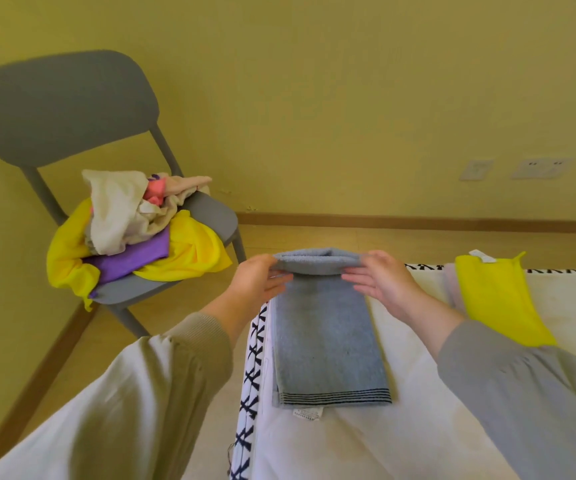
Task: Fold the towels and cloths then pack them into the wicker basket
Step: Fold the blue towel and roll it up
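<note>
A grey-blue towel (pixel 328 344) with dark stripes at its near end lies lengthwise on the white cloth-covered surface (pixel 400 441). Its far end is lifted and curled over. My left hand (pixel 258 282) pinches the left corner of that raised end, and my right hand (pixel 380 282) pinches the right corner. A folded yellow cloth (pixel 497 299) lies to the right on the same surface. No wicker basket is in view.
A grey chair (pixel 71 133) stands at the left against the yellow wall, its seat heaped with unfolded yellow, purple, cream and pink cloths (pixel 130 233). The white surface has a black cross-patterned border (pixel 250 386) along its left edge. Wooden floor lies between chair and surface.
</note>
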`<state>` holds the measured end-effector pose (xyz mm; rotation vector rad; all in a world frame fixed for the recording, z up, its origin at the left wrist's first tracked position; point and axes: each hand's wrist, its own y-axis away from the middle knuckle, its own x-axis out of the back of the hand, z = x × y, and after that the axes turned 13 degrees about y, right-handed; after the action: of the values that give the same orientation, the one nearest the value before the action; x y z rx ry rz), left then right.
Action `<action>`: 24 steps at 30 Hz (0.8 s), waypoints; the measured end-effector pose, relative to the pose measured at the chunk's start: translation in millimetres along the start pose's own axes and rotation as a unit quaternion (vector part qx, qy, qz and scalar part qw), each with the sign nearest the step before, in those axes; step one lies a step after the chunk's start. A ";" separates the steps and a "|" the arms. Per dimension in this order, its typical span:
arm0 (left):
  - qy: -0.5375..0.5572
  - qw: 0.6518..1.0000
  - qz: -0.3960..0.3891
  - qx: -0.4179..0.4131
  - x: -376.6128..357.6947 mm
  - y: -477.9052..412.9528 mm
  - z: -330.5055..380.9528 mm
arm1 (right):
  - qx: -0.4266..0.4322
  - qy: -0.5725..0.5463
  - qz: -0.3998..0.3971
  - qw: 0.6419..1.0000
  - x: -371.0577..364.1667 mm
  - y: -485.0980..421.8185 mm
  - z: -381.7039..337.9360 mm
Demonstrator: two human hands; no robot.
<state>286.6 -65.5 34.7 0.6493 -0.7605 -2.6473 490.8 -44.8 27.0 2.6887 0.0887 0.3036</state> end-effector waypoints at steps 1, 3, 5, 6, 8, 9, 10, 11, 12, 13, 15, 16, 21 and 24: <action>0.061 0.998 -0.003 0.010 -0.2 -0.4 1.1 | -0.021 -0.047 -0.002 0.999 0.5 1.3 -4.8; 0.118 0.993 0.012 0.003 0.4 -4.8 1.0 | -0.037 -0.100 0.024 0.994 2.3 -0.7 -10.1; 0.124 0.992 0.025 -0.006 0.0 -6.7 -1.1 | -0.036 -0.109 0.058 0.992 2.4 -3.7 -10.6; 0.119 0.993 0.022 -0.005 -1.0 -6.3 -1.7 | -0.033 -0.111 0.063 0.991 1.8 -4.4 -10.3; 0.102 0.995 0.012 -0.006 0.3 -6.8 -1.0 | -0.028 -0.124 0.045 0.991 1.6 -4.7 -9.3; 0.087 0.996 0.006 -0.011 2.8 -8.1 0.4 | -0.027 -0.126 0.030 0.991 2.8 -5.9 -8.2; 0.063 0.998 -0.001 -0.018 6.4 -9.7 2.0 | -0.029 -0.121 0.014 0.992 5.1 -7.5 -7.2; 0.029 0.999 -0.014 -0.028 10.0 -10.8 3.9 | -0.032 -0.107 -0.002 0.994 7.9 -7.8 -6.7; -0.005 0.999 -0.033 -0.037 13.4 -12.5 5.5 | -0.039 -0.089 -0.021 0.995 10.7 -7.9 -6.3; -0.035 0.997 -0.056 -0.042 16.2 -13.9 7.1 | -0.051 -0.076 -0.043 0.995 13.6 -8.1 -5.6; -0.069 0.992 -0.098 -0.033 18.0 -15.6 8.8 | -0.079 -0.078 -0.080 0.990 17.0 -9.6 -4.4; -0.072 0.991 -0.110 -0.020 17.7 -16.4 8.8 | -0.092 -0.088 -0.089 0.988 18.1 -12.1 -3.6; -0.009 0.989 -0.123 0.075 16.0 -19.1 2.7 | -0.135 -0.050 -0.100 0.985 12.0 -24.4 1.4; -0.033 0.997 -0.049 0.047 14.8 -25.4 -5.1 | -0.114 -0.032 -0.089 0.989 7.2 -33.2 5.3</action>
<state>272.3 -53.0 11.6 0.6414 -0.8999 -2.7479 498.6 -16.1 9.7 2.4411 0.2581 0.1603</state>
